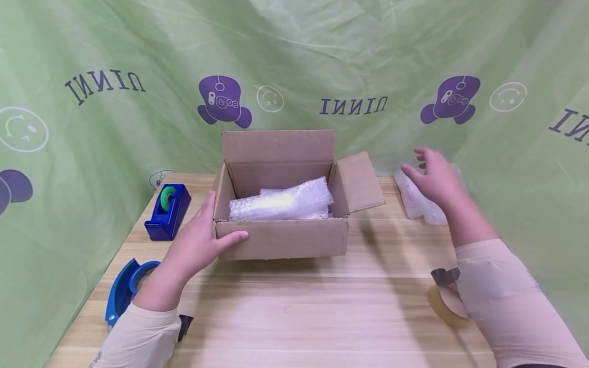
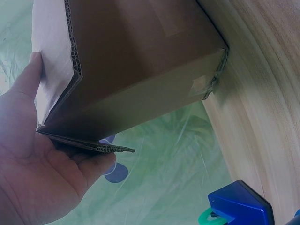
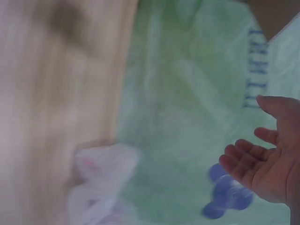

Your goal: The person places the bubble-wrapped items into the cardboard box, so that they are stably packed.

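A cardboard box (image 1: 281,240) stands mid-table with its back and right flaps raised, holding bubble wrap (image 1: 285,202). My left hand (image 1: 195,240) grips its front left corner, the thumb along the front face. In the left wrist view, the fingers of that left hand (image 2: 47,173) curl round a folded flap (image 2: 89,144). Raised at the right, my right hand (image 1: 437,176) has relaxed fingers and holds nothing. Just behind and below it lies crumpled whitish plastic wrap (image 1: 414,197), partly hidden by the hand; the right wrist view shows this wrap (image 3: 101,178) blurred.
A blue tape dispenser (image 1: 167,217) with green tape stands left of the box. Nearer, a blue tape gun (image 1: 120,294) lies partly behind the left forearm. A tape roll (image 1: 444,309) sits beside the right sleeve. Green printed sheeting (image 1: 294,61) hangs around the table (image 1: 294,317).
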A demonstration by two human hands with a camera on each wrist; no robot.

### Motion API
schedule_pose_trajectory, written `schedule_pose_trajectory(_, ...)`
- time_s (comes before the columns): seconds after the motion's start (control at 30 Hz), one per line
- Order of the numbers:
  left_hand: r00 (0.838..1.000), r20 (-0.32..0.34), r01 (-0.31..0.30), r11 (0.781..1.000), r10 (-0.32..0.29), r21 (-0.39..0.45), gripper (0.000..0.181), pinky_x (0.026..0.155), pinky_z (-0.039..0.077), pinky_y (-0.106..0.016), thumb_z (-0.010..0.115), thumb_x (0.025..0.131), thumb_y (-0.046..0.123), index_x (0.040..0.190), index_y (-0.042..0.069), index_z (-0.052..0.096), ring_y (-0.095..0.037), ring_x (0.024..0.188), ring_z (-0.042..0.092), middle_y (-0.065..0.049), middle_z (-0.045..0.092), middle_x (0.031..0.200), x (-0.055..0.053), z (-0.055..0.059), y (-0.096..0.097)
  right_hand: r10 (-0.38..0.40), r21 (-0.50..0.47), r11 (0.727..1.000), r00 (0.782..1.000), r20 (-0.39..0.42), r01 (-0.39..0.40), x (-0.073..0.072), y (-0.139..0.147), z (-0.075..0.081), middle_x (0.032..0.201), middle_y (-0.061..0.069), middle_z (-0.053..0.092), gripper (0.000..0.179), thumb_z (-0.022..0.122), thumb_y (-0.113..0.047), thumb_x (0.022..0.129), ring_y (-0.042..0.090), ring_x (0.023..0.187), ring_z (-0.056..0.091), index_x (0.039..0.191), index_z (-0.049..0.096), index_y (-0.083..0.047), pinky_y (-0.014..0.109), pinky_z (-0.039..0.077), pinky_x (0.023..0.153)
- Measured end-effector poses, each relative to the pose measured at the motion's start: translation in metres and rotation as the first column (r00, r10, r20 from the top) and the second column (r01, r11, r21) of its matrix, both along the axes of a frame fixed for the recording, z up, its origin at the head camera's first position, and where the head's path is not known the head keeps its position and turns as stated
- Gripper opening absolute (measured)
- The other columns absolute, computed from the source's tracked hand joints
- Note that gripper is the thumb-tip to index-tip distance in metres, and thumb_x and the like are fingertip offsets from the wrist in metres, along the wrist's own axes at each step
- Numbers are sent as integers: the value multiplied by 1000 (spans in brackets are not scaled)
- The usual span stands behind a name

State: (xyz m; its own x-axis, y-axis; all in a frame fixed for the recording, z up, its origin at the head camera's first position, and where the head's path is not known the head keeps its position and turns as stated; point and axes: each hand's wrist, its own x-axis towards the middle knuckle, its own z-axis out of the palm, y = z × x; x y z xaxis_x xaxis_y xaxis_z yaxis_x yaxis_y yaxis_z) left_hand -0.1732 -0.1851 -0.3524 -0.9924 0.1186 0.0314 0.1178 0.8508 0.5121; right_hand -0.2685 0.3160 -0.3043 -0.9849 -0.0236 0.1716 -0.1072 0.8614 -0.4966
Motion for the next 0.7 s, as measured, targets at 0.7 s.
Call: schedule_pose_trajectory(0.7, 1000, -3, -1, 1000, 1, -5, 130, 108, 33, -65, 56, 72, 84, 157, 15, -13, -48, 142, 30, -22, 14, 162, -1, 0, 0, -88, 266, 964, 953, 289, 8, -24, 36, -81, 139, 46, 31, 89, 60, -47, 92, 63, 124, 34, 144, 27, 18, 70, 28, 106)
